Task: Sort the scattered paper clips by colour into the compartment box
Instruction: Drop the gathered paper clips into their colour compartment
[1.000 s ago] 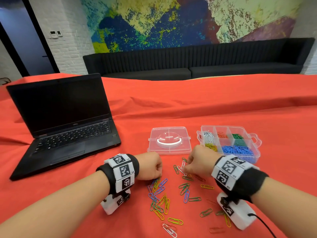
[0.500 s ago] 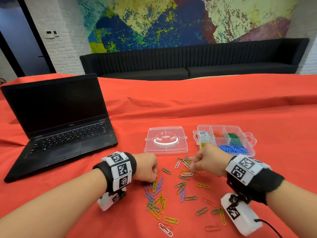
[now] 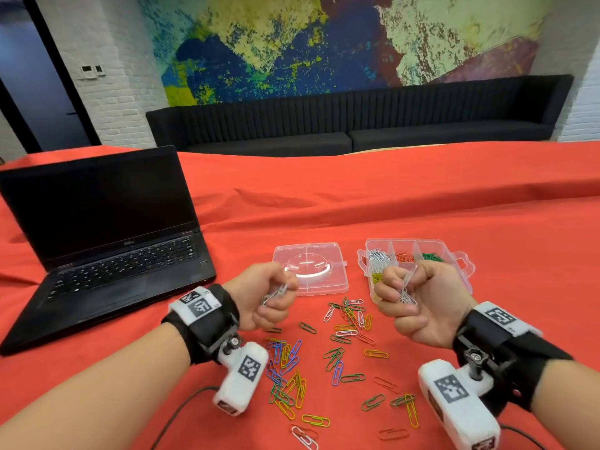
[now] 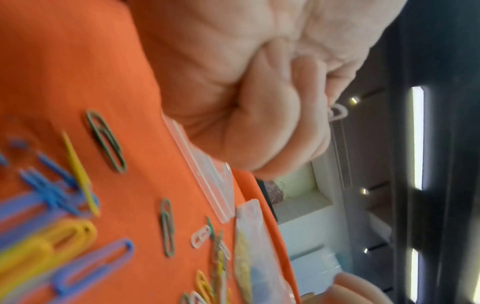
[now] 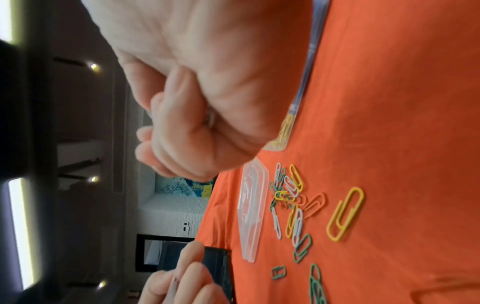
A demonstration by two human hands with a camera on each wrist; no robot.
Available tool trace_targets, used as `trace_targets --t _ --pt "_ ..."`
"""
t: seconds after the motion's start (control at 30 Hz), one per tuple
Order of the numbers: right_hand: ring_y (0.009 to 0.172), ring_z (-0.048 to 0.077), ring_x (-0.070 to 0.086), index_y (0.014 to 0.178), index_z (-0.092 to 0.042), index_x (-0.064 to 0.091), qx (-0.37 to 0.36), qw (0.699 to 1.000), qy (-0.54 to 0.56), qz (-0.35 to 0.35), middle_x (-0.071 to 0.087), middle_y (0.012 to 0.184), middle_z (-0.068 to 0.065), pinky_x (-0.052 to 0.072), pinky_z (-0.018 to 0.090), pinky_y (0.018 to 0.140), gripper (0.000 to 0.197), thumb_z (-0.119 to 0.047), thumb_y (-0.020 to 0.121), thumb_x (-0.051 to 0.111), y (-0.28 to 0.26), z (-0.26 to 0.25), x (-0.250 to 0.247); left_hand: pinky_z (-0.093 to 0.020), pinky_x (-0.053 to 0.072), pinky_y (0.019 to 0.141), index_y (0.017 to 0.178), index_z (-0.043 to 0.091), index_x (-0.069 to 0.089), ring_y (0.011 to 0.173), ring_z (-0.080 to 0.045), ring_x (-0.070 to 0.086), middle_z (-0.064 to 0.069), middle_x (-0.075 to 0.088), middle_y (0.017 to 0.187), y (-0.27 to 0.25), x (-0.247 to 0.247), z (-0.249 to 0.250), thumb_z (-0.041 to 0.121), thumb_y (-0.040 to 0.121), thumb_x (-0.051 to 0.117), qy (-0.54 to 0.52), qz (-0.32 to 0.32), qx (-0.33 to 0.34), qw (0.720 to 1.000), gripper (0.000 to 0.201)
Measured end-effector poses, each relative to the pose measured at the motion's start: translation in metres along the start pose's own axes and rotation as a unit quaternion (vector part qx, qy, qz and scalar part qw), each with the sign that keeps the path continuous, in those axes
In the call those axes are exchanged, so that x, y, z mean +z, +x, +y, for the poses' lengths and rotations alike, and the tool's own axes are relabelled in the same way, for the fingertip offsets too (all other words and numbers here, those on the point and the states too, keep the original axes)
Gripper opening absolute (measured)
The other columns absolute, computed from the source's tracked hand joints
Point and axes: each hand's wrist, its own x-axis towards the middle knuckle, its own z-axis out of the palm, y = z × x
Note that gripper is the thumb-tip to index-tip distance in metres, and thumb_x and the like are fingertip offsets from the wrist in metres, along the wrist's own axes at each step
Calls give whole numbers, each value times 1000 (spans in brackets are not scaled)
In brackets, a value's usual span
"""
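Both hands are raised above the red cloth, palms turned up. My left hand (image 3: 269,298) is curled round a small bunch of white paper clips (image 3: 274,294); one clip end pokes out past the left fist's fingers (image 4: 337,112). My right hand (image 3: 407,298) grips another bunch of white paper clips (image 3: 406,292) just in front of the clear compartment box (image 3: 454,251), which holds white, red, green, yellow and blue clips in separate cells. Scattered coloured clips (image 3: 337,355) lie on the cloth below and between the hands.
The box's clear lid (image 3: 311,269) lies flat left of the box. An open black laptop (image 3: 107,241) stands at the left. Cables trail from the wrist cameras near the front edge. A dark sofa (image 3: 357,125) runs along the far wall.
Both hands lifted off the cloth and rolled palm-up, each now showing a bunch of white clips. The right hand drew closer to the compartment box.
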Motion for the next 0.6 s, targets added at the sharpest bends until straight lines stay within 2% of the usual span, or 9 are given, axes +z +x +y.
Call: trace_targets --t 0.1,0.17,0.23,0.3,0.33,0.37,0.43,0.5,0.6 --pt "37 10 28 63 -7 51 1 1000 22 20 39 63 5 17 10 34 15 -16 62 39 -1 -4 -2 -6 20 38 66 15 39 32 -8 22 -2 28 45 6 7 5 23 76 32 -141 -33 47 988 14" --pt "38 9 24 68 -8 53 10 997 -28 76 37 62 3 14 9 36 23 -18 76 33 1 -6 0 -5 17 37 63 15 37 31 -8 20 -1 29 47 14 16 5 27 83 34 -113 -2 47 993 24" --pt "39 8 18 74 -11 56 23 971 -180 154 31 58 -1 10 9 37 22 -17 85 37 8 -4 4 -5 15 36 62 19 35 31 -6 18 2 27 48 24 25 3 33 95 37 0 62 31 998 36" --pt "35 8 21 82 -15 64 35 880 -429 201 32 51 -4 13 15 34 19 -18 91 48 11 0 10 -8 20 34 68 19 42 33 -7 24 4 31 49 34 34 0 40 98 42 227 123 24 966 37" --pt "30 6 28 88 -17 69 35 812 -547 201 37 44 -7 20 19 30 17 -19 92 53 12 1 10 -13 28 36 73 17 48 38 -10 33 3 37 53 40 36 -3 41 97 46 369 142 28 918 34" --pt "29 5 39 95 -16 72 28 750 -635 184 44 39 -9 25 14 31 18 -20 93 55 12 3 9 -17 37 43 79 16 53 47 -13 43 0 46 60 45 38 -6 40 95 50 498 145 38 854 29" --pt "43 -8 51 105 -14 73 11 678 -721 143 62 56 -16 33 3 41 21 -18 93 56 12 6 6 -24 44 64 86 16 58 70 -18 53 -1 56 71 51 42 -9 36 92 58 631 138 48 762 21" --pt "67 -3 56 101 -16 75 14 633 -761 141 71 80 -9 39 8 60 21 -16 89 59 12 7 0 -23 38 68 88 18 57 76 -17 52 1 56 72 53 46 -10 31 91 61 653 134 37 745 14" --pt "72 6 57 94 -17 77 29 589 -791 164 71 80 -4 39 15 70 19 -16 85 60 15 5 -3 -21 39 69 87 16 63 76 -15 53 -3 62 79 53 44 -8 24 91 58 668 117 34 734 11"
